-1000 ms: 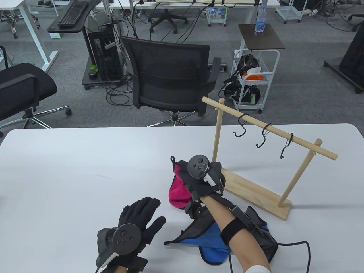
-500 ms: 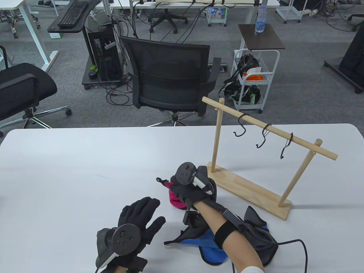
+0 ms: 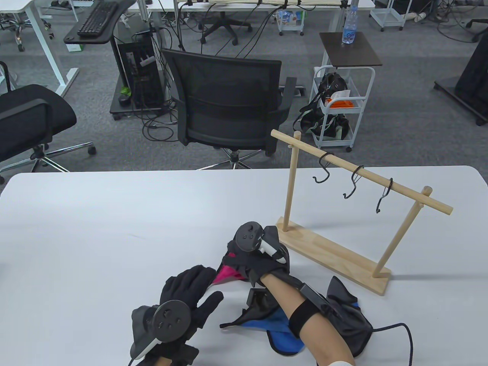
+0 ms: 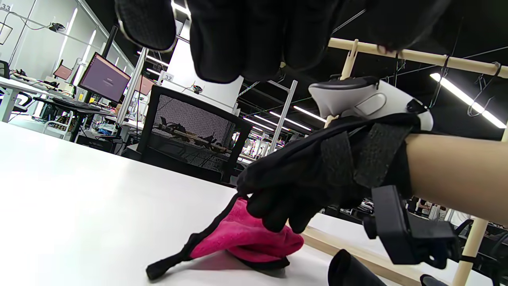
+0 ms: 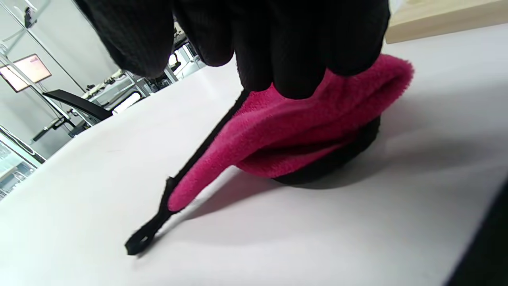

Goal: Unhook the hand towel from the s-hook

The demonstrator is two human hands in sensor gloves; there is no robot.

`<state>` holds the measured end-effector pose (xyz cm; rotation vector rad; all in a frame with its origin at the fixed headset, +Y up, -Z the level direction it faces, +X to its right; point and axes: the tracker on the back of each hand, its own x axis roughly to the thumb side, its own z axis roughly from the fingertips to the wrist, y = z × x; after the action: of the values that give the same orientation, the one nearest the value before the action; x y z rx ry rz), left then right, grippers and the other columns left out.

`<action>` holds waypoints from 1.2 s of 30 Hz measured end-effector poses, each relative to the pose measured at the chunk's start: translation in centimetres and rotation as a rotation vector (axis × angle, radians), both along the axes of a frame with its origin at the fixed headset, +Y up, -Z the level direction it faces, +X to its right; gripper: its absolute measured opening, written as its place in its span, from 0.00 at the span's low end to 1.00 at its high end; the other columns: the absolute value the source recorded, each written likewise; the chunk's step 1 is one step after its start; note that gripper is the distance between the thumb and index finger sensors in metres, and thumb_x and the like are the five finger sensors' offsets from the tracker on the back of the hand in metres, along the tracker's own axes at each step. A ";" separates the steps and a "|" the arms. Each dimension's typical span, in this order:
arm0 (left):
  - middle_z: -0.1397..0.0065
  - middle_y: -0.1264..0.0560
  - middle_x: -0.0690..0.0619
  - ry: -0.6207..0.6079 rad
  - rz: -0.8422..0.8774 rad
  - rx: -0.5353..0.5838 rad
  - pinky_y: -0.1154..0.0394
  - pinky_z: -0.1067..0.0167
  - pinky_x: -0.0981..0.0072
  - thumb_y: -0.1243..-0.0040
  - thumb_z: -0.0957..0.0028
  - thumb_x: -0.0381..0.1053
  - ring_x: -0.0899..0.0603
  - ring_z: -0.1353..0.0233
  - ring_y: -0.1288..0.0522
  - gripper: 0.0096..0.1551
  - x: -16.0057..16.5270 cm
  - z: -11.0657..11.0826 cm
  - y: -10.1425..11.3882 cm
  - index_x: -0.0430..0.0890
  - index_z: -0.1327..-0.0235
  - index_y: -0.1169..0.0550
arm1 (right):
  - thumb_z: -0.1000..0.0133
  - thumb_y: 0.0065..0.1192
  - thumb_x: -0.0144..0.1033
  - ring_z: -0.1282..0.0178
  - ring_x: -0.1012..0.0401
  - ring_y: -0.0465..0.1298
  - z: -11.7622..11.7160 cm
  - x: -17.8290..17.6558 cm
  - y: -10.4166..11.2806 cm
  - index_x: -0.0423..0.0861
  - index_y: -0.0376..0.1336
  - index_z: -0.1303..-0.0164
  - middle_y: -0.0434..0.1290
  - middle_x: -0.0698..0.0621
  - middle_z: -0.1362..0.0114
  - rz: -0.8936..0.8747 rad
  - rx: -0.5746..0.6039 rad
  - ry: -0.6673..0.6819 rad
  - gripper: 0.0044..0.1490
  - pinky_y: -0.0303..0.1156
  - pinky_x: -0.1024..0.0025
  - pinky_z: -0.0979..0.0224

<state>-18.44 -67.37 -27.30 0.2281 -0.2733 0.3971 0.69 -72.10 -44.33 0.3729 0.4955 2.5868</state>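
Towel [image 5: 301, 131] — pink fleece, blk trim, bunched under rt fingers [image 5: 293, 47]

Grey-carpeted office [image 3: 400, 114], black chair [image 3: 228, 103]

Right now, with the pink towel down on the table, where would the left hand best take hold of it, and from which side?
Probably the black loop tab of the pink towel. It trails flat and free on the table toward the left hand, while the right hand grips the bunched top. Come from the left and pinch the tab.

"32" on pillar sign [image 4: 168, 77]
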 end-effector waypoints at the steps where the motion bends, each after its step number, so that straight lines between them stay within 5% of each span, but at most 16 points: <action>1: 0.16 0.30 0.46 -0.001 -0.001 -0.001 0.38 0.23 0.32 0.50 0.39 0.70 0.35 0.19 0.30 0.37 0.0 0.0 0.0 0.55 0.19 0.31 | 0.31 0.59 0.50 0.24 0.40 0.71 0.1 0.0 0.2 0.44 0.54 0.13 0.65 0.34 0.18 -0.005 0.007 0.004 0.39 0.66 0.44 0.24; 19: 0.16 0.30 0.46 -0.025 -0.023 -0.026 0.38 0.23 0.32 0.50 0.39 0.70 0.34 0.19 0.29 0.37 0.7 0.0 -0.3 0.55 0.19 0.31 | 0.32 0.59 0.50 0.24 0.39 0.71 6.0 2.9 6.1 0.44 0.55 0.13 0.65 0.34 0.18 -0.042 0.251 0.046 0.40 0.66 0.44 0.24; 36: 0.16 0.31 0.46 -0.048 -0.056 -0.050 0.38 0.23 0.32 0.50 0.39 0.70 0.34 0.19 0.30 0.37 1.7 0.0 -0.9 0.55 0.19 0.31 | 0.33 0.61 0.53 0.24 0.39 0.71 12.3 8.7 6.3 0.44 0.57 0.15 0.65 0.34 0.18 -0.073 0.382 -0.081 0.41 0.66 0.43 0.24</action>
<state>-16.72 -68.29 -27.32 0.1618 -0.3163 0.3536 9.39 -65.81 -32.02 0.4009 -0.0449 2.6059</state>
